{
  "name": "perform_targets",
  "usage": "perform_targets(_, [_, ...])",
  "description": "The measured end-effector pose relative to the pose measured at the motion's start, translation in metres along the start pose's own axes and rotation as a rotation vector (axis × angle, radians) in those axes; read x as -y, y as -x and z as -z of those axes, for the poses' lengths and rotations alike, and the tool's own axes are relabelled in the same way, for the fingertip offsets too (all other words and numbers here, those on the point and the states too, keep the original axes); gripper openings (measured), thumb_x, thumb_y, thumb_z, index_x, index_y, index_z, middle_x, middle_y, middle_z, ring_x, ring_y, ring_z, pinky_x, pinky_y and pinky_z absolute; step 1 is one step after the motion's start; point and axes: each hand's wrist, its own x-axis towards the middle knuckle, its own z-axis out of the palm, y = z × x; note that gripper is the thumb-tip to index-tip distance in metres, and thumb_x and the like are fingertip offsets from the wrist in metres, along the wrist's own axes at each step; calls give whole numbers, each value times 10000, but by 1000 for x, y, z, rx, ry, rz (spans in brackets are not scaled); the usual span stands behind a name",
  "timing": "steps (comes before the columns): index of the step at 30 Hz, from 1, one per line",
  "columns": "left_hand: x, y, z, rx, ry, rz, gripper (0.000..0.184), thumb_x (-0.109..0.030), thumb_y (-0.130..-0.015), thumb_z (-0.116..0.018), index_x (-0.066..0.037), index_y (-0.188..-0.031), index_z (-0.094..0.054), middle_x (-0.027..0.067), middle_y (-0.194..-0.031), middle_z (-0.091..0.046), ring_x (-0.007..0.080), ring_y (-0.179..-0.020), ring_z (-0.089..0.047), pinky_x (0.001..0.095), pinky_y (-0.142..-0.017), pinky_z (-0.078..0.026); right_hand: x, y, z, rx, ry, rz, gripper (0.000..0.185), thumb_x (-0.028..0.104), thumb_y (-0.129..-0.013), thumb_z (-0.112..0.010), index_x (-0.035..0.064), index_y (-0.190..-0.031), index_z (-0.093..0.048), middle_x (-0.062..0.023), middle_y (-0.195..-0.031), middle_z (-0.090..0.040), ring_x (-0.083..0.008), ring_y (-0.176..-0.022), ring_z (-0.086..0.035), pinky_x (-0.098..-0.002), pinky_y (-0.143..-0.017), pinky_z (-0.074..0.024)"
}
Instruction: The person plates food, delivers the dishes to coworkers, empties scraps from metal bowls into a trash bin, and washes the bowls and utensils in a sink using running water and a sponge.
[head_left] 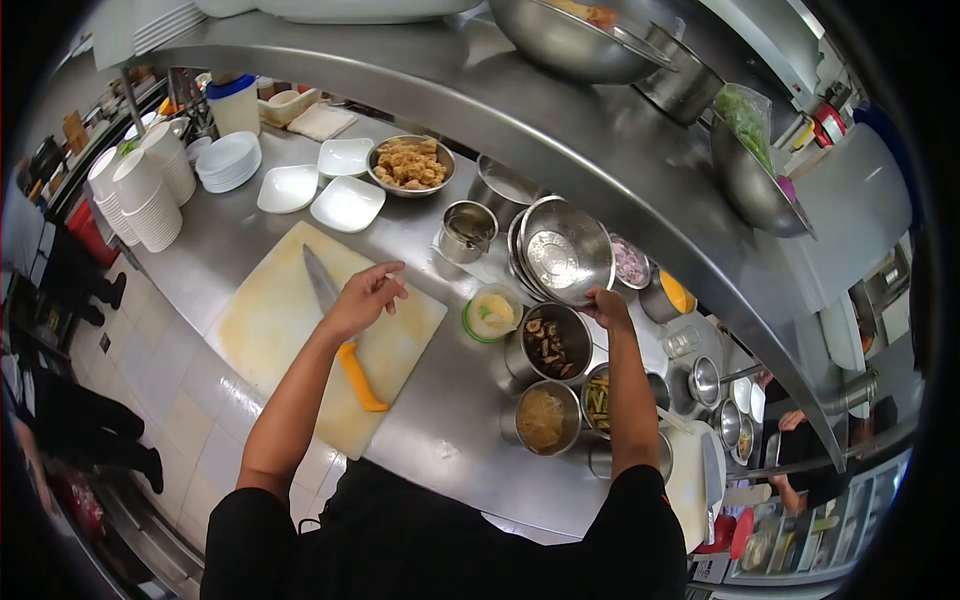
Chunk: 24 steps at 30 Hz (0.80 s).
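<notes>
My right hand (606, 307) pinches the lower rim of a shiny metal bowl (566, 250), which sits tilted against a stack of similar bowls. Over the cutting board (270, 290) hovers my left hand (368, 300), empty, its fingers loosely bent and apart. Beneath it lies a knife with a yellow handle (358, 378), its blade (318, 272) pointing away from me. Between my hands stands a green-rimmed tub (492, 312) of pale yellow food. Just below my right hand is a metal pot of dark brown pieces (548, 342).
A pot of noodle-like strands (541, 418) stands near the front edge. Farther back are a bowl of fried pieces (409, 165), white square dishes (348, 204) and stacked white cups (150, 205). A steel shelf (420, 95) overhangs the counter. Other people stand at both sides.
</notes>
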Motion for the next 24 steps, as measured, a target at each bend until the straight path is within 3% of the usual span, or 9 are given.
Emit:
perform_targets(7, [25, -81, -7, -98, -20, 62, 418, -211, -892, -550, 48, -1212, -480, 69, -793, -629, 89, -589, -536, 225, -569, -439, 10, 13, -1, -54, -48, 151, 84, 2, -761, -529, -46, -829, -513, -116, -814, -546, -247, -695, -614, -442, -649, -578])
perform_targets(10, [27, -98, -12, -132, 2, 115, 237, -182, -886, -537, 25, -997, -570, 75, -776, -629, 105, -590, -554, 239, -557, -444, 31, 46, -25, 27, -200, 251, 39, 14, -759, -548, -1, -766, -514, -67, -732, -520, -184, -629, -567, -365, -589, -561])
perform_targets(13, [56, -127, -4, -151, -16, 124, 187, -187, -874, -544, -2, -881, -567, 73, -772, -628, 114, -614, -579, 236, -552, -448, -3, -33, 37, 141, -315, 379, 32, 20, -773, -537, 9, -754, -514, -63, -720, -515, -175, -605, -552, -346, -597, -559])
perform_targets(16, [56, -143, -1, -119, -79, 193, 205, -220, -856, -568, -15, -853, -563, 67, -781, -622, 132, -647, -603, 258, -536, -463, 6, -20, 52, 105, -304, 402, 54, 42, -801, -519, 0, -769, -513, -81, -721, -528, -181, -602, -564, -334, -597, -562])
perform_targets(17, [57, -151, -2, -109, -83, 199, 213, -231, -847, -579, -19, -851, -562, 62, -783, -618, 135, -653, -607, 266, -528, -464, 38, 41, 28, 165, -213, 339, 65, 52, -814, -507, -7, -788, -511, -93, -734, -536, -187, -605, -571, -321, -587, -564])
perform_targets(18, [67, -164, -2, -98, -70, 183, 230, -240, -832, -602, -17, -875, -565, 44, -795, -608, 147, -705, -613, 313, -524, -478, 59, 84, 1, -58, -189, 270, 89, 61, -837, -484, -23, -835, -514, -112, -774, -550, -198, -641, -594, -293, -568, -565])
perform_targets(21, [63, -191, -13, -146, -77, 213, 275, -254, -819, -625, 2, -892, -557, 69, -771, -585, 172, -781, -616, 363, -544, -510, 97, 181, -28, -247, -170, 214, 114, 44, -846, -468, -44, -898, -517, -147, -844, -577, -212, -685, -619, -283, -550, -566])
perform_targets(22, [95, -220, 6, 8, -405, -93, 308, -272, -823, -621, 16, -911, -555, 90, -760, -573, 197, -819, -613, 379, -563, -531, 86, 182, 5, -226, -158, 177, 146, 36, -849, -464, -66, -942, -512, -175, -901, -589, -222, -704, -628, -289, -542, -562])
perform_targets(24, [69, -218, -9, 13, -247, 93, 414, -327, -819, -609, 74, -897, -538, 138, -747, -555, 267, -730, -633, 368, -502, -551, 68, 220, 44, -373, -131, 156, 103, 47, -826, -519, -32, -892, -520, -114, -821, -563, -188, -623, -579, -276, -474, -519])
